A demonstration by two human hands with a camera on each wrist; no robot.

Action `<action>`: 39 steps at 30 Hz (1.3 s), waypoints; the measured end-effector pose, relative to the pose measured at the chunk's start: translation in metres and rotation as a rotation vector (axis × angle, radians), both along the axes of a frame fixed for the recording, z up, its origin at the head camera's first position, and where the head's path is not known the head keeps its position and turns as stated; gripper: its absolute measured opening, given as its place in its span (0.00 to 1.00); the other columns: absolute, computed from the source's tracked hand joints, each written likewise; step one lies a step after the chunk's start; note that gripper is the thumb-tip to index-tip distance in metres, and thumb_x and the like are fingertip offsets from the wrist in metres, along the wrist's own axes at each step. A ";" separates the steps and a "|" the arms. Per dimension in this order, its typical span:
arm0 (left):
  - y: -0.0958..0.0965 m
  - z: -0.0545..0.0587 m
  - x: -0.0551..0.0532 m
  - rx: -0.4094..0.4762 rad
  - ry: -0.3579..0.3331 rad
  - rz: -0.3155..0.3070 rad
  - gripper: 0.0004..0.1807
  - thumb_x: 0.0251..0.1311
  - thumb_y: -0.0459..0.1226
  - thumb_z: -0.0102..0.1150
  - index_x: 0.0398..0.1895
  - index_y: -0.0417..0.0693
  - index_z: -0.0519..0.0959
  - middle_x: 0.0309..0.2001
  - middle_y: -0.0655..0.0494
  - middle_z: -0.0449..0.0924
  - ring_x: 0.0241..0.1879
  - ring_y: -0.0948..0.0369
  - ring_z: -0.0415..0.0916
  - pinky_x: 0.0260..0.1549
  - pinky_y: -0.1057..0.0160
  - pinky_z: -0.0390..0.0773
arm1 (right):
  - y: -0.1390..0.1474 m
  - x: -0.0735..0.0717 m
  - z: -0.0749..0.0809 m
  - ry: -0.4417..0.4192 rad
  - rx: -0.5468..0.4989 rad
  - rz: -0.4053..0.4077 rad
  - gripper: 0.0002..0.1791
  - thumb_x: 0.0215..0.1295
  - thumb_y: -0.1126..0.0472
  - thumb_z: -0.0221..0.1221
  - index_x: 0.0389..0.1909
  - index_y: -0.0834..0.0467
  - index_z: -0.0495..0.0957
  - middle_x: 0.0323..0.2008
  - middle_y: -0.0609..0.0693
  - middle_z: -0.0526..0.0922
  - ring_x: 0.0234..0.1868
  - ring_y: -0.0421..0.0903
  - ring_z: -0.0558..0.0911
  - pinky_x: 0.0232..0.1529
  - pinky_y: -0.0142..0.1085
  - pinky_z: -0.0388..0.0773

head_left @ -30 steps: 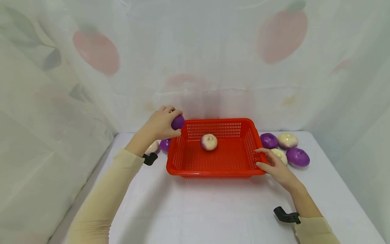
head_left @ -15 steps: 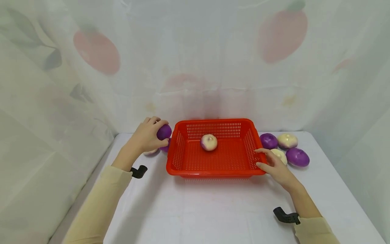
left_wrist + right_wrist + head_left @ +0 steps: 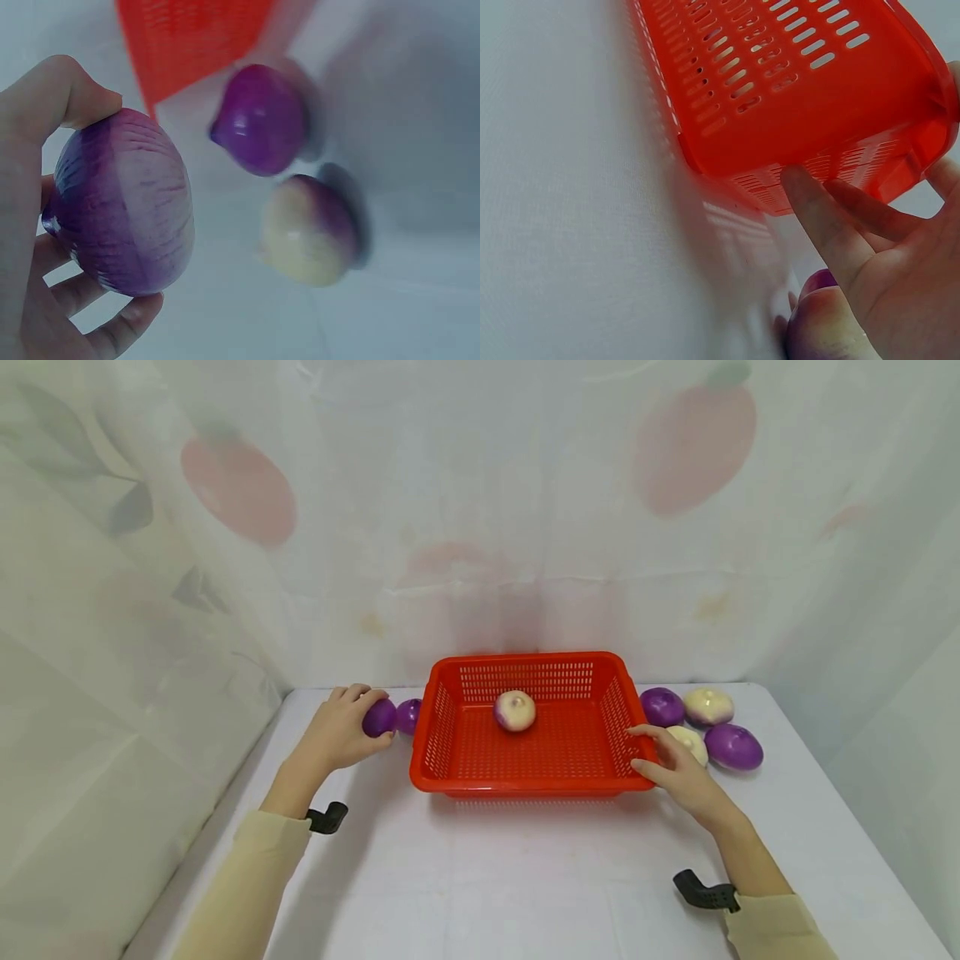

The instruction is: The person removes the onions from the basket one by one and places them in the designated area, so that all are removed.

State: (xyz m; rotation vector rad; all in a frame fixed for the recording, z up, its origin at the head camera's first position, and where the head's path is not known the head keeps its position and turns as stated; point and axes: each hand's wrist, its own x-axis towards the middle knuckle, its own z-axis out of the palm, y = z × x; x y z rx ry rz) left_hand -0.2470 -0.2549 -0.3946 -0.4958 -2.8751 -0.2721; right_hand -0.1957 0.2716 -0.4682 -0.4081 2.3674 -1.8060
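Observation:
My left hand (image 3: 334, 732) holds a purple onion (image 3: 124, 202), its thumb on one side and its fingers curled round the other. In the left wrist view, a darker purple onion (image 3: 262, 120) and a cream-and-purple onion (image 3: 309, 231) lie on the table beyond it. The cream one is hidden in the head view. My right hand (image 3: 681, 773) grips the right rim of a red plastic basket (image 3: 532, 783), with some fingertips over the rim and others under it against the outer wall (image 3: 795, 120). One cream onion (image 3: 515, 711) sits inside the basket.
Right of the basket lie two purple onions, one at the back (image 3: 662, 706) and one further right (image 3: 733, 747), plus two cream onions, one behind (image 3: 708, 706) and one partly covered by my right hand (image 3: 688, 744). A white cloth covers the table (image 3: 525, 877); a printed curtain (image 3: 480, 485) hangs behind.
My left hand has moved left and down with the purple onion, from beside the basket's left rim to near the table. My right hand and the basket have stayed put.

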 end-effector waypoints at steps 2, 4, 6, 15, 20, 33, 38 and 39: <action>-0.005 -0.008 0.003 0.007 -0.019 0.017 0.31 0.54 0.51 0.67 0.61 0.50 0.77 0.59 0.42 0.74 0.57 0.39 0.69 0.48 0.37 0.75 | 0.000 0.000 0.000 0.002 0.002 0.000 0.27 0.75 0.60 0.57 0.71 0.59 0.63 0.72 0.64 0.58 0.65 0.62 0.67 0.52 0.29 0.79; -0.009 -0.016 0.007 0.017 -0.038 0.033 0.31 0.54 0.51 0.67 0.61 0.49 0.77 0.59 0.42 0.74 0.56 0.40 0.68 0.47 0.37 0.76 | 0.000 0.001 0.001 0.004 0.004 -0.002 0.27 0.75 0.60 0.57 0.71 0.59 0.63 0.72 0.64 0.58 0.65 0.62 0.66 0.52 0.28 0.78; -0.012 -0.024 0.011 0.021 -0.057 0.049 0.32 0.54 0.51 0.67 0.62 0.48 0.76 0.58 0.41 0.74 0.55 0.40 0.69 0.47 0.37 0.76 | 0.000 0.001 0.001 0.002 0.003 -0.002 0.27 0.75 0.60 0.57 0.71 0.59 0.63 0.72 0.64 0.58 0.66 0.62 0.65 0.52 0.28 0.78; -0.022 -0.047 0.022 0.004 -0.082 0.090 0.33 0.55 0.49 0.69 0.62 0.45 0.75 0.56 0.35 0.72 0.52 0.38 0.70 0.43 0.36 0.80 | 0.001 0.001 0.000 0.000 0.006 -0.007 0.27 0.75 0.61 0.56 0.71 0.59 0.63 0.72 0.65 0.57 0.66 0.63 0.66 0.51 0.28 0.78; -0.025 -0.057 0.023 0.003 -0.123 0.118 0.33 0.55 0.49 0.70 0.62 0.45 0.75 0.55 0.36 0.71 0.51 0.39 0.70 0.42 0.36 0.81 | 0.000 0.001 0.000 0.001 0.002 -0.006 0.27 0.75 0.61 0.56 0.71 0.59 0.63 0.72 0.64 0.57 0.66 0.63 0.66 0.52 0.28 0.78; -0.030 -0.071 0.025 0.012 -0.212 0.170 0.38 0.56 0.50 0.70 0.69 0.47 0.70 0.60 0.34 0.69 0.56 0.36 0.68 0.47 0.31 0.77 | -0.002 0.003 0.003 0.005 -0.023 0.002 0.26 0.75 0.62 0.56 0.70 0.60 0.63 0.72 0.65 0.56 0.67 0.64 0.64 0.52 0.27 0.77; -0.030 -0.068 0.027 0.028 -0.220 0.164 0.38 0.57 0.49 0.70 0.69 0.47 0.69 0.62 0.34 0.68 0.58 0.36 0.66 0.48 0.30 0.77 | -0.002 0.002 0.004 0.000 -0.029 0.003 0.26 0.75 0.63 0.56 0.70 0.60 0.63 0.72 0.64 0.56 0.66 0.64 0.65 0.52 0.28 0.78; -0.030 -0.068 0.027 0.029 -0.224 0.164 0.38 0.57 0.49 0.70 0.70 0.48 0.69 0.63 0.34 0.68 0.59 0.36 0.66 0.48 0.30 0.76 | -0.003 0.002 0.004 -0.001 -0.030 0.002 0.26 0.75 0.63 0.57 0.70 0.60 0.63 0.72 0.64 0.56 0.66 0.64 0.65 0.51 0.28 0.78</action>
